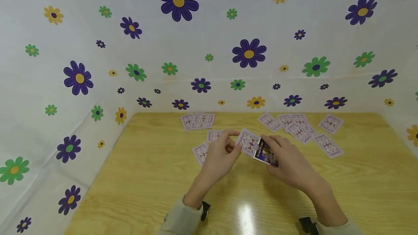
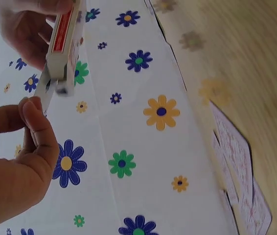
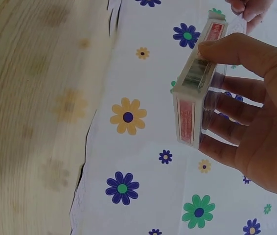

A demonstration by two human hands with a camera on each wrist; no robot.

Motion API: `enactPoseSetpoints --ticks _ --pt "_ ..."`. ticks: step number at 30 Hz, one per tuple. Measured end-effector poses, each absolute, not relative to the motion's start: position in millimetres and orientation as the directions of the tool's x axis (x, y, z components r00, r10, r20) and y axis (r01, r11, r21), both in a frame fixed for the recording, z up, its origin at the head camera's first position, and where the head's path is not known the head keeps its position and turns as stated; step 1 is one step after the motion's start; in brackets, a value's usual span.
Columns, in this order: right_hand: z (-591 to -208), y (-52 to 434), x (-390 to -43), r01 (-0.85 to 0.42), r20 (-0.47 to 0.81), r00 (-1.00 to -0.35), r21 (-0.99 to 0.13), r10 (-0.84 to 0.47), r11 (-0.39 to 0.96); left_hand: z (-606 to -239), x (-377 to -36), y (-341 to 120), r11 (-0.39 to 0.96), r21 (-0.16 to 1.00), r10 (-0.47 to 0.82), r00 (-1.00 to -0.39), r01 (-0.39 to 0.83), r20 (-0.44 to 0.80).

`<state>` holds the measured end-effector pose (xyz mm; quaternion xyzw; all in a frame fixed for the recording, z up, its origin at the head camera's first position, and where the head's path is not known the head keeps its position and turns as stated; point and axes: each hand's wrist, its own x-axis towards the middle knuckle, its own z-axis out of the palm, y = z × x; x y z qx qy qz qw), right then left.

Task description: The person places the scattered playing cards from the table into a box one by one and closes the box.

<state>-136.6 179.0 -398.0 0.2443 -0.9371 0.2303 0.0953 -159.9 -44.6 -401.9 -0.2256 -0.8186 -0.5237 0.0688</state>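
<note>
Where the head view looks down on the wooden table (image 1: 147,188), both hands meet just above its middle: the right hand (image 1: 287,164) has its fingers curled round a card box (image 1: 266,152), and the left hand (image 1: 220,153) pinches one patterned card (image 1: 249,141) at the box's upper left end, touching it. Loose face-down cards (image 1: 300,126) lie spread along the far edge of the table, more of them toward the upper right of the frame, and a flowered sheet (image 1: 196,39) walls off the back and the left side. From the left wrist view, the left hand (image 2: 16,166) fills the lower left, its thumb and forefinger closed on the thin edge of the card (image 2: 43,88), which runs up into the box (image 2: 65,46) at the upper left. From the right wrist view, the right hand (image 3: 256,122) sits at the right of the frame with its thumb on top of the box (image 3: 197,88) and its fingers wrapped underneath, a firm hold
</note>
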Motion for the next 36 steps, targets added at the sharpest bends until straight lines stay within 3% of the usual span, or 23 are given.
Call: enactPoseSetpoints --ticks 7,19,28,36 --pt "-391.7 180.7 -131.2 -0.496 0.301 -0.866 -0.399 -0.401 0.771 -399.1 -154.4 -37.7 0.255 0.872 0.283 -0.894 0.419 0.347" --pt "-387.4 177.3 -130.5 -0.516 0.326 -0.851 -0.372 -0.411 0.772 -394.5 -142.3 -27.2 0.411 0.681 0.372 -0.794 0.606 0.482" --pt "-384.8 175.7 -127.0 -0.539 0.349 -0.835 -0.364 -0.425 0.76 -395.3 -135.1 -17.7 0.527 0.569 0.361 -0.772 0.631 0.522" --pt "-382.4 176.4 -126.8 -0.552 0.382 -0.82 -0.336 -0.426 0.763 -396.9 -132.1 -14.4 0.57 0.567 0.387 -0.803 0.595 0.454"
